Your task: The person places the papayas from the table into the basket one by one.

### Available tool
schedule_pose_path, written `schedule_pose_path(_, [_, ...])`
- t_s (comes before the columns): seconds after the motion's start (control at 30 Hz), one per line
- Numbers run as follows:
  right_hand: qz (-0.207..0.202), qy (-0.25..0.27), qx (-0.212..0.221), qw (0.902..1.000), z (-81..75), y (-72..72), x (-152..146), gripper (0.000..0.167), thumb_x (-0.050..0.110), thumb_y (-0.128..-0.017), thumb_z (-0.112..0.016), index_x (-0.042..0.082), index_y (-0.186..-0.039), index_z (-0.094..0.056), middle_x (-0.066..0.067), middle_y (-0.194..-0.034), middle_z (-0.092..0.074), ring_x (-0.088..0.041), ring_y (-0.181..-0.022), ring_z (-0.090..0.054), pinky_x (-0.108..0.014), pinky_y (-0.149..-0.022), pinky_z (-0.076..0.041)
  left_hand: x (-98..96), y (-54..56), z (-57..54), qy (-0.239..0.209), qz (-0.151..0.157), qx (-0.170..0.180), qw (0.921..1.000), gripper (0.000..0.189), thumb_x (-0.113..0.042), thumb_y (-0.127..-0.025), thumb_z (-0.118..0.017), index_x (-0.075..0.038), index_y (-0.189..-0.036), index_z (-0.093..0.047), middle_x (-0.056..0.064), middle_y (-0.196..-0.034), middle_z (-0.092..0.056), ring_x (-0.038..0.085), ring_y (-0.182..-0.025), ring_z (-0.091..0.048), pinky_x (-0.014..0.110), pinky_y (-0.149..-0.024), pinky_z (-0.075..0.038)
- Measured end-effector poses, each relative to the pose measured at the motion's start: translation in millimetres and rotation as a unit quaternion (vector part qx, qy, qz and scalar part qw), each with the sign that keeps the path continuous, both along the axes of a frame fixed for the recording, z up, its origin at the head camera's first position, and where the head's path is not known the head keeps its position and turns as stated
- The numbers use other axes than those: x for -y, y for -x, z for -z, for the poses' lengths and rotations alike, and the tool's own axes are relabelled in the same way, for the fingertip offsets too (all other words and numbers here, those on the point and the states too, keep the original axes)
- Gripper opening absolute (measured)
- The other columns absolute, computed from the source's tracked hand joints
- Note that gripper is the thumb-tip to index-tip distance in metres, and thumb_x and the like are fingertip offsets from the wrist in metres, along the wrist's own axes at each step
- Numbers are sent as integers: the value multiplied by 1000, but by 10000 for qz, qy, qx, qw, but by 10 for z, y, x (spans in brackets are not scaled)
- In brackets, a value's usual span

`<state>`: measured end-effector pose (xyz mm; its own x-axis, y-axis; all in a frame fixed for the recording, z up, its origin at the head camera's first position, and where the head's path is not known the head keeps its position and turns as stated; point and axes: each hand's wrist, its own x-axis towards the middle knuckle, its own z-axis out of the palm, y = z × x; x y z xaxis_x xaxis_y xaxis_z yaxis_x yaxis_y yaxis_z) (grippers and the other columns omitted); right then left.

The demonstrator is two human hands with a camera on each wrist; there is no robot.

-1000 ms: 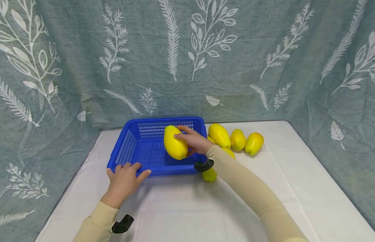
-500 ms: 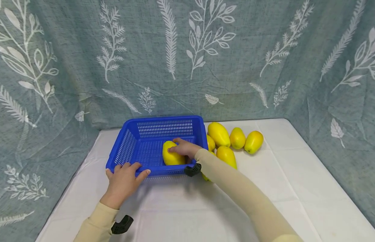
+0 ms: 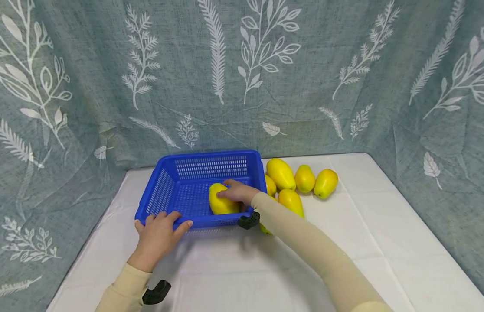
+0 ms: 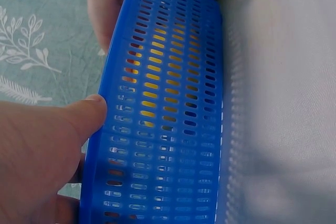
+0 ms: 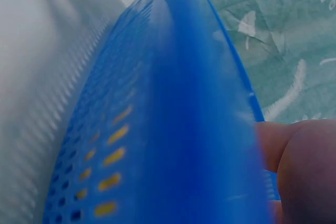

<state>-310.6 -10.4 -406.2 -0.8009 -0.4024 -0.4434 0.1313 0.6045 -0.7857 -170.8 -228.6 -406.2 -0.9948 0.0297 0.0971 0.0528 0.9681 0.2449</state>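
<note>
In the head view a blue plastic basket [image 3: 210, 222] with slotted walls stands at the back of the table. My left hand [image 3: 157, 240] grips its front left rim; the left wrist view shows the thumb along the rim and other fingers behind it. Inside, near the front right corner, my right hand [image 3: 240, 193] holds a large yellow mango [image 3: 222, 205] low by the basket floor, thumb on top. Its other fingers are mostly hidden. Yellow shows through the slots of the basket wall [image 4: 131, 150] in the left wrist view. A blurred blue rim [image 5: 194, 103] fills much of the right wrist view.
Right of the basket lie several more mangoes, among them a large one [image 3: 281, 174], one with an orange tinge [image 3: 325, 183] and one [image 3: 291, 202] partly behind the right sleeve [image 3: 304, 242]. A white cloth covers the table [image 3: 234, 277]. A green leaf-patterned curtain [image 3: 210, 86] hangs behind.
My right hand has lowered the mango from above the basket to near its floor, then stayed there through the last half second. The left hand keeps its place on the rim.
</note>
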Motion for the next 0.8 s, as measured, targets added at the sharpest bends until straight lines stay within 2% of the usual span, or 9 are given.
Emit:
schedule_pose_path(0.23, [13,13,-291,9996,-140,-27,-233,72,40,-101,-60,19,-162,-27,-13,-163,-38,-39,-127,-58,-47,-76,-62,-14,8,-4,-70,15,42,10000,53,-45,-100,-60,0,-126,-67,35,-120,-64,68,-115,-50,91,-95,-18])
schedule_pose_path(0.3, [36,193,-301,9994,-198,-59,-315,73,40,-101,-60,19,-162,-27,-12,-164,-36,-41,-129,-56,-46,-77,-62,-12,2,2,-96,3,111,9999,53,-46,-100,-60,0,-127,-67,35,-121,-64,68,-115,-49,91,-95,-18])
schedule_pose_path(0.4, [158,581,-225,9979,-337,-102,-454,73,38,-101,-61,20,-163,-25,-13,-165,-33,-47,-134,-53,-50,-86,-60,-8,3,6,-105,1,139,9998,54,-46,-100,-60,0,-127,-67,35,-122,-64,68,-115,-49,91,-95,-18])
schedule_pose_path(0.53, [493,998,-295,9933,-549,-134,-742,70,36,-103,-59,22,-162,-24,-16,-164,-33,-47,-136,-52,-53,-94,-58,-3,14,17,-96,32,143,9998,55,-48,-100,-59,-1,-127,-67,36,-123,-63,69,-116,-48,91,-95,-17])
schedule_pose_path(0.67, [917,1157,-573,9874,-730,-155,-1176,67,37,-105,-55,22,-162,-24,-19,-160,-38,-44,-135,-54,-49,-92,-60,-4,20,21,-75,39,191,9998,56,-49,-100,-59,-1,-127,-67,36,-123,-63,69,-116,-48,91,-95,-17])
schedule_pose_path(0.8, [1193,1148,-794,9830,-826,-195,-1686,68,36,-107,-50,21,-164,-16,-20,-163,-31,-46,-139,-50,-47,-93,-59,-6,33,6,-57,58,172,9998,55,-48,-100,-59,-1,-126,-67,36,-121,-63,69,-115,-48,91,-93,-18])
